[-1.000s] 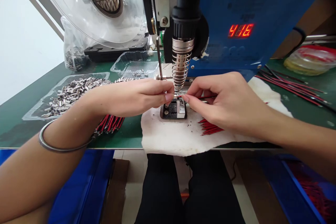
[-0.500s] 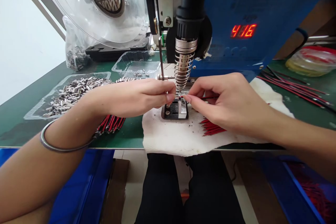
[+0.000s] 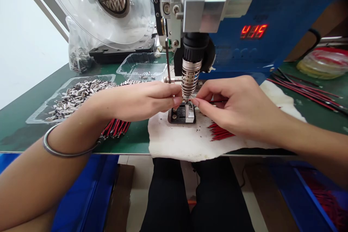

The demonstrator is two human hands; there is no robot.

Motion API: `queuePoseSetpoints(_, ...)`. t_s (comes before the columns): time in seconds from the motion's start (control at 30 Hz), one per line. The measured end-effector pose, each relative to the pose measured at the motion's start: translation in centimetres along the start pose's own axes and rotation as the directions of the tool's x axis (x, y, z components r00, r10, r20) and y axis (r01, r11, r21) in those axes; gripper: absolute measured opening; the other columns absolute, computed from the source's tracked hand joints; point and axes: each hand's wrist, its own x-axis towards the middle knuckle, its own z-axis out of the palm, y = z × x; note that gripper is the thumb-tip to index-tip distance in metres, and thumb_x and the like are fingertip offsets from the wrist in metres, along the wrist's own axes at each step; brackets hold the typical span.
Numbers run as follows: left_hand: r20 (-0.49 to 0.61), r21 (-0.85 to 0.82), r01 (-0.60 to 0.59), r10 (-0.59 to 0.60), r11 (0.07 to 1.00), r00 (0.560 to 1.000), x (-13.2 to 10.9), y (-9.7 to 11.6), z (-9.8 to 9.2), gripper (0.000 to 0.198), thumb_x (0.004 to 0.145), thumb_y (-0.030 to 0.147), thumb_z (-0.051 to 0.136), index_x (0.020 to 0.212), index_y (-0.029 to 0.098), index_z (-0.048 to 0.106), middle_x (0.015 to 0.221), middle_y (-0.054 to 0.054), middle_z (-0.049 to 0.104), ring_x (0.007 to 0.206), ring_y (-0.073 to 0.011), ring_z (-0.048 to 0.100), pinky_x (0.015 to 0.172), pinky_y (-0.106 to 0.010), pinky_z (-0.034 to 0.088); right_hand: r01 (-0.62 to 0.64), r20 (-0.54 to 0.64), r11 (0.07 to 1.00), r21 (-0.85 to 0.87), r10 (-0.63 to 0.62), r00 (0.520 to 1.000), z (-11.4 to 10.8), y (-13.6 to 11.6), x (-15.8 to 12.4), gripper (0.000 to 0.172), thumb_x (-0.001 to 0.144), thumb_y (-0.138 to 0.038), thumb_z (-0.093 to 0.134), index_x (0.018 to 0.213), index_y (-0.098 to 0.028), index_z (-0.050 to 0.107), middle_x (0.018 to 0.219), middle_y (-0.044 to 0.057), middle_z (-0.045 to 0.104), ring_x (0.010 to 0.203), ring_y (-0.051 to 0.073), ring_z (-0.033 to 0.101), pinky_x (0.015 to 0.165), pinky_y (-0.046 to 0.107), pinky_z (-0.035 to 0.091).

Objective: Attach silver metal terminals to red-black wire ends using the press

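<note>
My right hand (image 3: 228,103) pinches a thin red-and-black wire (image 3: 219,101) between thumb and index finger, its end pointing left at the soldering spot. Facing it, my left hand (image 3: 152,99) is closed in a pinch; whatever sits between its fingertips is too small to make out. Between the two hands the soldering iron (image 3: 190,76), wrapped in a coil spring, reaches down to the small metal fixture (image 3: 189,113). Its tip and the wire end are partly hidden by my fingers. A bundle of red wires (image 3: 220,131) lies on the cloth under my right hand.
At left stands a clear tray (image 3: 40,117) of small metal parts, with a second clear tray (image 3: 127,61) behind. More wires (image 3: 115,128) lie under my left forearm. A white cloth (image 3: 176,145) covers the table front. The blue machine (image 3: 233,54) rises behind; loose wires (image 3: 307,90) lie right.
The soldering iron and its bracket have come down toward the fixture, and the coil spring looks more compressed. Both hands stay almost in place.
</note>
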Motion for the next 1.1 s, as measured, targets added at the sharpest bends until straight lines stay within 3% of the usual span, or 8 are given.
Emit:
queuePoseSetpoints(0.2, -0.001, -0.003, 0.014, -0.014, 1.0, 1.0, -0.05, 0.11, 0.01, 0.028, 0.112, 0.035, 0.05, 0.115, 0.025, 0.075, 0.099, -0.004, 0.074, 0.083, -0.0188, 0.067, 0.074, -0.032, 0.054, 0.008, 0.003, 1.0, 0.005, -0.008, 1.0, 0.05, 0.03, 0.1, 0.021, 0.1, -0.023, 0.069, 0.079, -0.024, 0.073, 0.057, -0.002, 0.063, 0.055, 0.018, 0.059, 0.067, 0.037, 0.049)
queuePoseSetpoints(0.53, 0.003, 0.008, -0.005, 0.005, 1.0, 1.0, -0.02, 0.23, 0.02, 0.031, 0.114, 0.036, 0.047, 0.123, 0.027, 0.076, 0.103, -0.004, 0.076, 0.083, -0.0195, 0.066, 0.077, -0.034, 0.054, -0.002, 0.004, 1.0, 0.014, 0.002, 1.0, 0.05, 0.03, -0.01, 0.021, 0.099, -0.023, 0.069, 0.079, -0.025, 0.072, 0.058, -0.001, 0.061, 0.063, 0.022, 0.066, 0.068, 0.039, 0.051)
queuePoseSetpoints(0.77, 0.008, -0.008, -0.001, 0.001, 1.0, 1.0, -0.03, 0.17, 0.08, 0.033, 0.114, 0.036, 0.048, 0.13, 0.028, 0.076, 0.105, -0.004, 0.076, 0.086, -0.021, 0.067, 0.082, -0.036, 0.055, 0.004, 0.0, 1.0, 0.019, -0.004, 1.0, -0.01, 0.09, -0.02, 0.021, 0.099, -0.023, 0.069, 0.078, -0.024, 0.071, 0.056, -0.002, 0.06, 0.057, 0.019, 0.06, 0.066, 0.038, 0.049)
queuePoseSetpoints(1.1, 0.006, -0.031, 0.067, -0.067, 0.997, 0.998, -0.04, 0.43, -0.05, 0.027, 0.112, 0.038, 0.051, 0.112, 0.024, 0.075, 0.094, -0.002, 0.072, 0.079, -0.0179, 0.064, 0.075, -0.033, 0.052, 0.007, 0.002, 1.0, -0.004, -0.007, 1.0, 0.09, 0.02, -0.06, 0.021, 0.101, -0.022, 0.07, 0.08, -0.024, 0.073, 0.056, -0.002, 0.062, 0.055, 0.018, 0.058, 0.066, 0.037, 0.047)
